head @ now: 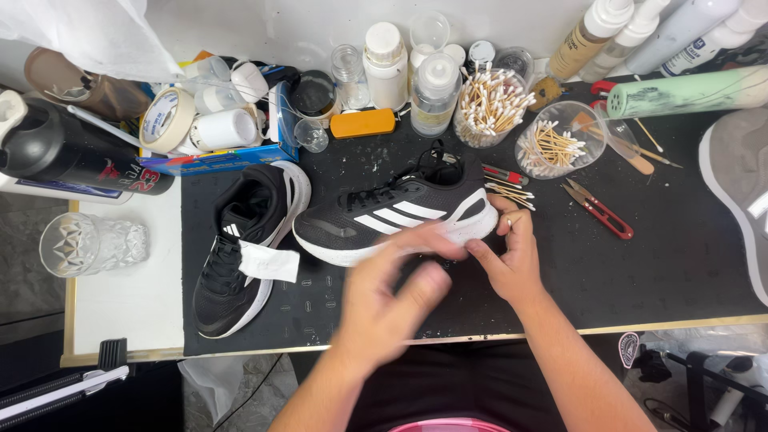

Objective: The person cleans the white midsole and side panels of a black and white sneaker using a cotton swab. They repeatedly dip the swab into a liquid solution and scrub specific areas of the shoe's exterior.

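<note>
Left hand (392,300), blurred, grip unclear, touches sneaker (396,214) sole; right hand (508,256) pinches heel. Likely light, flexible upper, firmer sole: hold by midsole.

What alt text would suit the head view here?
Two bare hands work on a black sneaker with white stripes lying on its side on a black mat: right hand at its heel, blurred left hand in front. Its pair lies left; cotton swabs behind.

A flat blue box (232,156) sits at the mat's far-left corner; white labelled bottles (688,32) lean far right.
</note>
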